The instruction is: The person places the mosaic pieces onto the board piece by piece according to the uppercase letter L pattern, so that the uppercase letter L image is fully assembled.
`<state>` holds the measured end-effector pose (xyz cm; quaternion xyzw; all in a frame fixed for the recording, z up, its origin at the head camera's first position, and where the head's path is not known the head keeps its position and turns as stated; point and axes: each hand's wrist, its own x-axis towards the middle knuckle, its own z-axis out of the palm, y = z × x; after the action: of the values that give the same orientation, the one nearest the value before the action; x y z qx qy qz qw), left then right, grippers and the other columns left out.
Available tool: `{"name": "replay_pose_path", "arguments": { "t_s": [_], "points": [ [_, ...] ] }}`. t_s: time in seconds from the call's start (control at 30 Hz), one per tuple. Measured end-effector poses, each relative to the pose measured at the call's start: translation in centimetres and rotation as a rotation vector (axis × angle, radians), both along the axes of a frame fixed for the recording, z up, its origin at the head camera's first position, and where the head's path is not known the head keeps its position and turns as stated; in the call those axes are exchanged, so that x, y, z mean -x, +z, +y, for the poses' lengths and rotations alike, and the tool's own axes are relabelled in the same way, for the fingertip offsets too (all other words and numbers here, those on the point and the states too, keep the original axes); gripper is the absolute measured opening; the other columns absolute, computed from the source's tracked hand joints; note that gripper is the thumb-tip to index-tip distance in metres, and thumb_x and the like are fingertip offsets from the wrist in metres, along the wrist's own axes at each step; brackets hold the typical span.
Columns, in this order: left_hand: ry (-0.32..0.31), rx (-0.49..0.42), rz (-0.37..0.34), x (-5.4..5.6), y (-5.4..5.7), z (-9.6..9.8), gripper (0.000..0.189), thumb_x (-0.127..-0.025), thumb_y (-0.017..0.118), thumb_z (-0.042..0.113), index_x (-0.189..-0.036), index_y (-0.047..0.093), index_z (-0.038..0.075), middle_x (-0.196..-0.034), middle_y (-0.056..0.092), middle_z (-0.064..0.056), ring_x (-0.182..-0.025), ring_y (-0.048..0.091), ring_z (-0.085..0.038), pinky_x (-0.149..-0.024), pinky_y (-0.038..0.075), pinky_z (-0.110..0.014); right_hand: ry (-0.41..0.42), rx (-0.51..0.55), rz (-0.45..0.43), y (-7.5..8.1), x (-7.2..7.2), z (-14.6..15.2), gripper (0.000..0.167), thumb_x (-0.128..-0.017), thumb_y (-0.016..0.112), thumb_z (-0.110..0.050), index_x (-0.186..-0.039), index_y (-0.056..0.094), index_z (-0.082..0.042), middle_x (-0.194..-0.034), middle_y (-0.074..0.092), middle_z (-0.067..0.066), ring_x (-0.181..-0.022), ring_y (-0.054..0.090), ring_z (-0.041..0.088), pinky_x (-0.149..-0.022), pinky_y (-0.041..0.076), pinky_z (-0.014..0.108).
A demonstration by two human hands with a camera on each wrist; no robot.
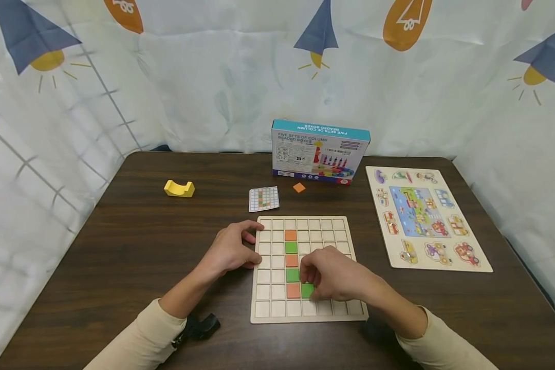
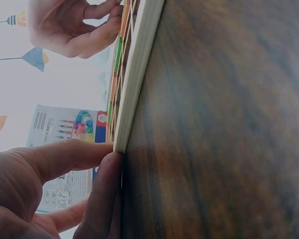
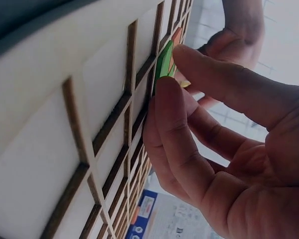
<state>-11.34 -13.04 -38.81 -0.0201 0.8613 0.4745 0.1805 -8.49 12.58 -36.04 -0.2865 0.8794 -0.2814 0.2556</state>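
A wooden grid board (image 1: pixel 326 311) lies flat on the table. Down one column run alternating orange tiles (image 1: pixel 290 235) and green tiles (image 1: pixel 291 247). My left hand (image 1: pixel 228 249) rests against the board's left edge, thumb and fingertips spread along it; in the left wrist view its fingers (image 2: pixel 105 174) are fairly straight at the corner. With thumb and fingertips, my right hand (image 1: pixel 337 275) pinches a green tile (image 3: pixel 163 62) at the cell right of the lowest orange tile. Beyond the board lies a small card (image 1: pixel 263 199) printed with a coloured grid pattern.
A loose orange tile (image 1: pixel 299 187) sits beside the card, in front of an upright toy box (image 1: pixel 319 151). To the left is a yellow curved block (image 1: pixel 179 188). On the right lies a picture puzzle board (image 1: pixel 421 210). Patterned curtains (image 1: pixel 213 77) surround the table.
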Motion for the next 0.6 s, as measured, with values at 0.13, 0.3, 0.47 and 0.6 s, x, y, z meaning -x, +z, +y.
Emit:
{"name": "replay_pose_path", "arguments": {
  "t_s": [0.13,0.3,0.47,0.6],
  "points": [
    [0.002,-0.004,-0.007,0.0,0.0,0.0,0.07,-0.072,0.084,-0.009,-0.136,0.065,0.013,-0.108,0.063,-0.017,-0.06,0.07,-0.018,-0.057,0.062,-0.033,-0.007,0.021,0.0,0.0,0.2,0.1,0.028,-0.071,0.09,0.001,-0.085,0.071,-0.013,-0.077,0.066,-0.003,-0.071,0.058,0.008,-0.067,0.051,0.023],
    [0.003,-0.006,-0.005,0.0,0.0,-0.1,0.07,-0.072,0.084,-0.009,-0.136,0.065,0.013,-0.108,0.063,-0.017,-0.059,0.07,-0.018,-0.057,0.062,-0.033,-0.035,0.046,0.001,0.3,0.8,0.2,0.023,-0.076,0.089,-0.003,-0.088,0.072,-0.012,-0.081,0.067,-0.001,-0.072,0.059,0.01,-0.067,0.052,0.024],
    [-0.001,0.001,-0.001,0.0,0.1,-0.1,0.07,-0.072,0.084,-0.009,-0.136,0.065,0.013,-0.108,0.064,-0.017,-0.06,0.07,-0.018,-0.057,0.062,-0.032,-0.077,0.029,0.032,0.6,2.6,0.5,0.019,-0.08,0.087,-0.004,-0.092,0.074,-0.011,-0.084,0.068,-0.001,-0.076,0.061,0.011,-0.071,0.053,0.024],
    [-0.003,0.007,0.01,0.1,0.0,-0.1,0.07,-0.071,0.083,-0.01,-0.136,0.066,0.013,-0.107,0.064,-0.016,-0.059,0.07,-0.017,-0.057,0.062,-0.032,-0.12,0.01,0.049,0.9,4.6,0.7,0.018,-0.081,0.085,-0.004,-0.095,0.075,-0.009,-0.086,0.069,-0.001,-0.079,0.062,0.012,-0.075,0.055,0.028]
  ]
}}
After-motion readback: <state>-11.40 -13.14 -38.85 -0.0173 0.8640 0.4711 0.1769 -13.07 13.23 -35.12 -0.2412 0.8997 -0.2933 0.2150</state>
